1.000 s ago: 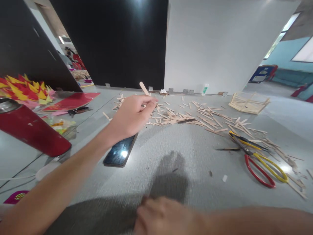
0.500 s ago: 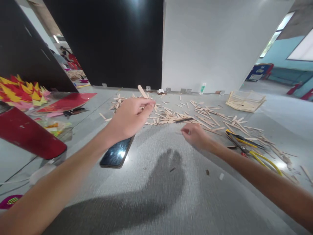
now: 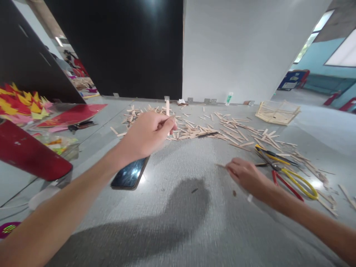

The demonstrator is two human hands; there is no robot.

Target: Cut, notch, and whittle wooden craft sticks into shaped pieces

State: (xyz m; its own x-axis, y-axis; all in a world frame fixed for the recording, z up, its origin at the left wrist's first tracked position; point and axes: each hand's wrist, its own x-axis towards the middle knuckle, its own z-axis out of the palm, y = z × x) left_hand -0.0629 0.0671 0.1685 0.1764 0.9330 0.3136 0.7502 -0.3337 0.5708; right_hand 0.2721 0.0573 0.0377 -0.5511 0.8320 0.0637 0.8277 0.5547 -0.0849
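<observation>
Left hand (image 3: pixel 146 135) with a wooden stick (image 3: pixel 167 108), right hand (image 3: pixel 249 176) with a thin sliver (image 3: pixel 220 165).
Beside the phone (image 3: pixel 129 174), left fingers pinch the upright stick; loose sticks (image 3: pixel 194 129) litter the tabletop (image 3: pixel 172 170); right fingers grip the sliver near the scissors (image 3: pixel 275 166).

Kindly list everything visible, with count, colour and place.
Wooden sticks: many, tan, across grey table
Scissors: one, red-yellow, right
Utility knife: one, yellow-black, by scissors
Smartphone: one, black, left of centre
Flask: one, red, left
Sheet: one, red, left
Tool: one, black, left
Paper pieces: many, red-yellow, left
Tube: one, white-green, rear
Stick frame: one, cream, right
Panels: three, dark and pale, behind
Left hand: one, centre, holding stick
Right hand: one, right, holding sliver
</observation>
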